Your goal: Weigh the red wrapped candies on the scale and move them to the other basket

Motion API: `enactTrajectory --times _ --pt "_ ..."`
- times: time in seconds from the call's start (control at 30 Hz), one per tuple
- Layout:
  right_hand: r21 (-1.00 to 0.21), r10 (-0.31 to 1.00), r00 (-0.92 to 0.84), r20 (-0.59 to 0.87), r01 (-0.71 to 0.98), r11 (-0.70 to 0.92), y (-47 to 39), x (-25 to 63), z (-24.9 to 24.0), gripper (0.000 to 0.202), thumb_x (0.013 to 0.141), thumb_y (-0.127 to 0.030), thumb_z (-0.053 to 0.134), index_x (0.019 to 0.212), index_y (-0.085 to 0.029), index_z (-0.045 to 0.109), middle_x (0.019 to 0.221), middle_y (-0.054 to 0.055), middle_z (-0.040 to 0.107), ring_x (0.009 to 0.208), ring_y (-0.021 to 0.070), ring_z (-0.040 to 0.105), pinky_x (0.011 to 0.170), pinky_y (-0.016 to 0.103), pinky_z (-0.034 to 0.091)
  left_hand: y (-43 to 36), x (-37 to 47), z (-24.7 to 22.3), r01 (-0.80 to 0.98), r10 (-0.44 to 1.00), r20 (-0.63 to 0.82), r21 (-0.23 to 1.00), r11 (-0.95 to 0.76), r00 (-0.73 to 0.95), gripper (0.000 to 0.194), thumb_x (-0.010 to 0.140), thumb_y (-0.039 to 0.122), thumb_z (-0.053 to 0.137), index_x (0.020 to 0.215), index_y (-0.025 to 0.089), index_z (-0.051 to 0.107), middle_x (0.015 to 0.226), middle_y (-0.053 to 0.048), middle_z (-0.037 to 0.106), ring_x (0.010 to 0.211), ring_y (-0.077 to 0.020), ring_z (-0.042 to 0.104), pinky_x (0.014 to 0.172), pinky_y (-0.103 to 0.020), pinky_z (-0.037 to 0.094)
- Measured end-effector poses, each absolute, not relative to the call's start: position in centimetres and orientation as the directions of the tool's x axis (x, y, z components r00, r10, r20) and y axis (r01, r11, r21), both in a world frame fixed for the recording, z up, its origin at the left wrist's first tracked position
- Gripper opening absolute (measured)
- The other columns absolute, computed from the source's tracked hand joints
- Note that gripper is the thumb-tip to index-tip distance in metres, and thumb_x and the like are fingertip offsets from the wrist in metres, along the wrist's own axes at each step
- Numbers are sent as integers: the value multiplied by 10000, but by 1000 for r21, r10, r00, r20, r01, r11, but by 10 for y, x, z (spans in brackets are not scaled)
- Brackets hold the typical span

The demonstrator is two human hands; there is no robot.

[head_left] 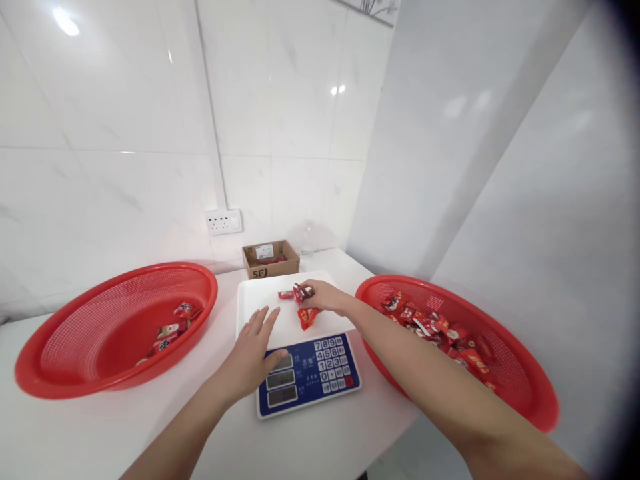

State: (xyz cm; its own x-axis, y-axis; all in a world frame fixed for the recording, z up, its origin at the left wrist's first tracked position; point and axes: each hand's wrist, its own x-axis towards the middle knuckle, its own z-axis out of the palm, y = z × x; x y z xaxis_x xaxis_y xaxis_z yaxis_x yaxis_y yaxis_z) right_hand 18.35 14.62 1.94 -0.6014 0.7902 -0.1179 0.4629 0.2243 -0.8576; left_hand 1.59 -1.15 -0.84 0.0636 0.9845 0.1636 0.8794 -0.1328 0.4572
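Observation:
A white weighing scale with a blue keypad panel stands in the middle of the table. Over its plate, my right hand has its fingers closed on a red wrapped candy. Beside those fingers, a small red wrapped candy and an orange-red candy packet are on the plate. My left hand is open with fingers spread, above the near left part of the scale and partly covering its displays. It holds nothing.
On the left is a red plastic basket with several candies inside. A second red basket on the right, partly behind my right forearm, contains many more candies. Behind the scale stands a cardboard box, close to the tiled wall with a socket.

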Motion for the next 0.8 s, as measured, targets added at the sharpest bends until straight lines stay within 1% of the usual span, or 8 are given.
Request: enactTrajectory --times 0.1,0.2,0.33,0.47,0.53,0.63,0.7,0.8 --pt "-865 801 -582 -137 465 190 147 185 17 417 693 -163 628 1103 -182 553 954 69 655 746 140 614 540 207 490 -11 13 -9 885 989 140 453 -110 52 685 826 345 507 1419 206 194 1508 -143 157 1373 -290 135 1071 -490 233" --pt "-863 834 -539 -120 472 181 151 190 12 433 758 -167 573 1185 -170 498 1093 106 617 870 151 611 635 227 516 -8 14 -10 892 991 116 438 -115 71 687 831 363 500 1423 196 193 1508 -147 153 1376 -285 112 1075 -491 217" --pt "-834 858 -508 -78 505 224 155 197 8 395 794 -182 531 1187 -165 509 1086 103 620 895 158 614 746 270 504 -2 18 -10 919 988 78 365 -153 133 647 846 406 481 1411 192 250 1505 -141 166 1379 -290 61 1083 -507 170" --pt "-787 871 -491 -26 547 285 153 203 9 383 751 -181 585 1132 -150 561 1100 109 614 966 182 593 879 321 445 1 22 -6 936 987 -17 321 -147 161 600 855 439 460 1389 210 312 1497 -128 201 1376 -299 64 1078 -524 157" --pt "-774 866 -499 -25 558 299 151 204 10 391 726 -167 606 1115 -136 573 1082 114 623 951 185 601 874 323 447 2 23 -3 936 985 -35 318 -152 172 592 861 447 448 1386 205 320 1492 -131 218 1376 -291 89 1081 -509 164" --pt "-779 841 -538 -45 547 308 148 204 10 404 717 -170 616 1114 -118 570 1024 111 654 876 175 631 783 293 489 1 23 -1 925 980 -19 335 -180 198 581 871 447 433 1384 198 324 1484 -140 243 1373 -278 137 1084 -476 188" --pt "-786 817 -574 -53 528 320 147 203 10 390 740 -188 599 1122 -117 562 983 94 679 837 160 644 734 267 502 1 21 0 908 975 4 365 -207 220 575 874 447 428 1382 197 325 1480 -140 254 1369 -267 165 1083 -451 212" --pt "-775 794 -607 -42 521 358 147 201 10 339 781 -190 549 1115 -134 565 930 64 705 810 144 652 720 250 499 1 18 -2 894 973 39 389 -223 226 569 873 443 433 1376 195 335 1481 -139 252 1371 -263 156 1084 -440 218"
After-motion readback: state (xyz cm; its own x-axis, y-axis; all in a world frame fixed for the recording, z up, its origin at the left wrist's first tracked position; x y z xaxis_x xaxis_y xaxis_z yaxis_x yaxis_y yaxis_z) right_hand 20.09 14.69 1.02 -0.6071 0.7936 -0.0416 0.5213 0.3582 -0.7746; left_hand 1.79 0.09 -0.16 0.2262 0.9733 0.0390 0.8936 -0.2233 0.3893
